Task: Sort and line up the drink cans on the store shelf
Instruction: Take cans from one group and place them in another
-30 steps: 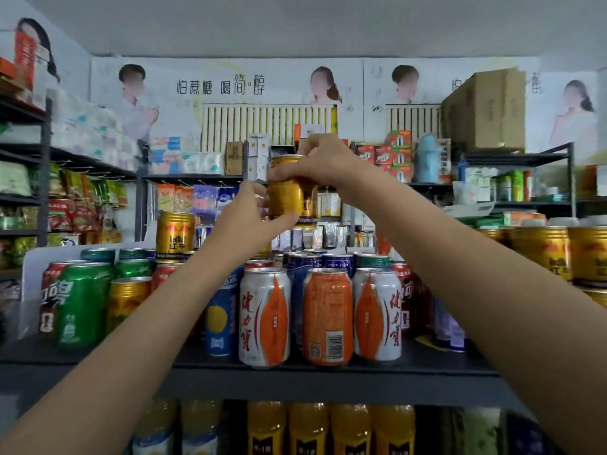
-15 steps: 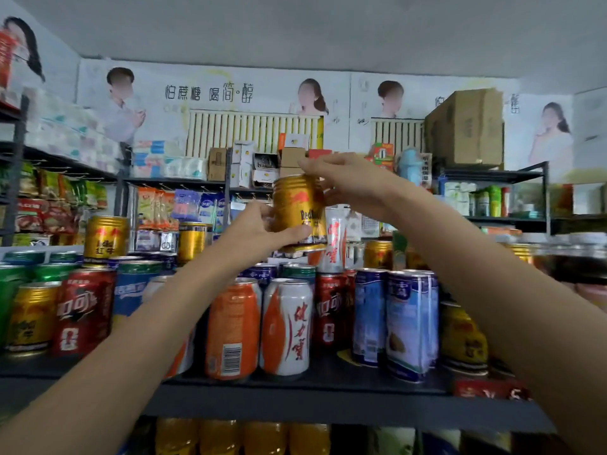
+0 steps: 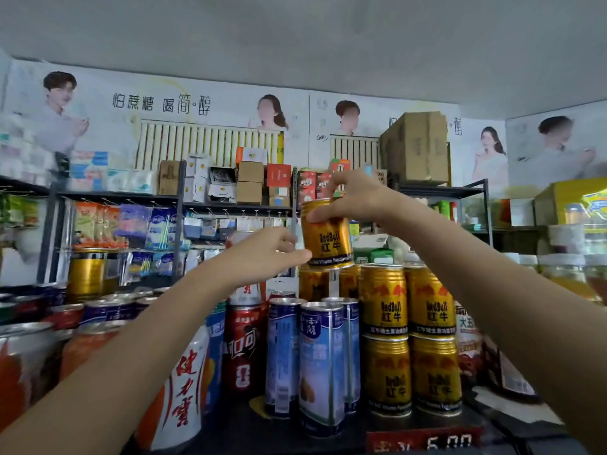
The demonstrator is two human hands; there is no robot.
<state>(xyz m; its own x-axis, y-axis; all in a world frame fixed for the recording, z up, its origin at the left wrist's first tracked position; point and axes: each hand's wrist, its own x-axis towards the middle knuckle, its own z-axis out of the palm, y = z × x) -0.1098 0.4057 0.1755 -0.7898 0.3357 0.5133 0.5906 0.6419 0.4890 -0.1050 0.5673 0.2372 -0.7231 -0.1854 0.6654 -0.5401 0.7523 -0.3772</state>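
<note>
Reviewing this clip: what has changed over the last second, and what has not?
Both hands carried the gold can rightward along the shelf; it now hangs just above the stacked gold cans. No grasp or release: the right hand grips its top as before, and the left hand stays at its lower side.
</note>
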